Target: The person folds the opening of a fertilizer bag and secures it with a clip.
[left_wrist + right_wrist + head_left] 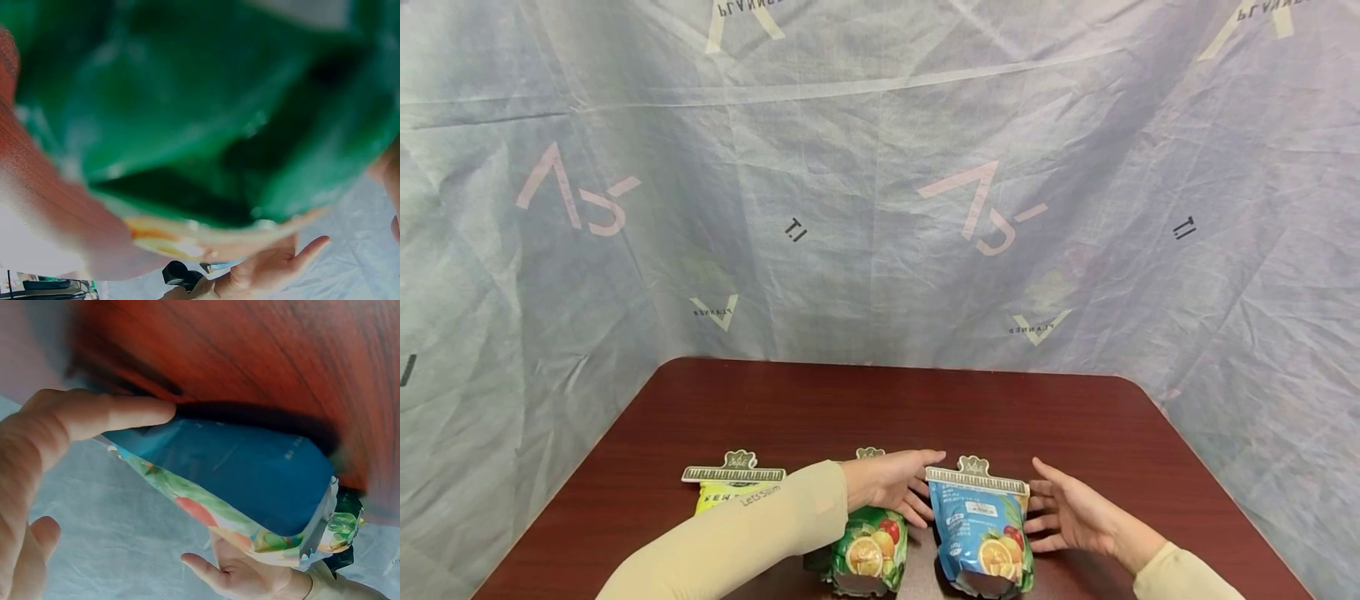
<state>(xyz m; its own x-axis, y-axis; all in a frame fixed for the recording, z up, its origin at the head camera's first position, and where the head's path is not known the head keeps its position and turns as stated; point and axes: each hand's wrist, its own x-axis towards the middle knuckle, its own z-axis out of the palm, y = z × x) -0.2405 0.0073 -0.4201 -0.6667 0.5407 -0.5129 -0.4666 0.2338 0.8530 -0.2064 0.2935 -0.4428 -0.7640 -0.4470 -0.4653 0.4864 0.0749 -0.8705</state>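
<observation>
A blue pouch (pixel 977 521) printed with fruit lies on the table, a wide clip (pixel 976 477) across its top. My left hand (pixel 891 483) reaches over a green fruit-printed pouch (pixel 868 554), its extended fingers at the blue pouch's left side. On the other side is my right hand (pixel 1078 512), fingers spread with their tips right at the blue pouch's edge and the thumb raised. In the right wrist view, an outstretched finger (pixel 125 415) overlaps the corner of the blue pouch. The green pouch (pixel 187 112) fills most of the left wrist view, blurred.
A yellow pouch (pixel 707 497) with a similar clip (pixel 734 474) lies at the left, partly hidden by the left sleeve (pixel 752 525). Behind the dark red table (pixel 880 404) hangs a grey printed cloth (pixel 865 275), which also encloses both sides.
</observation>
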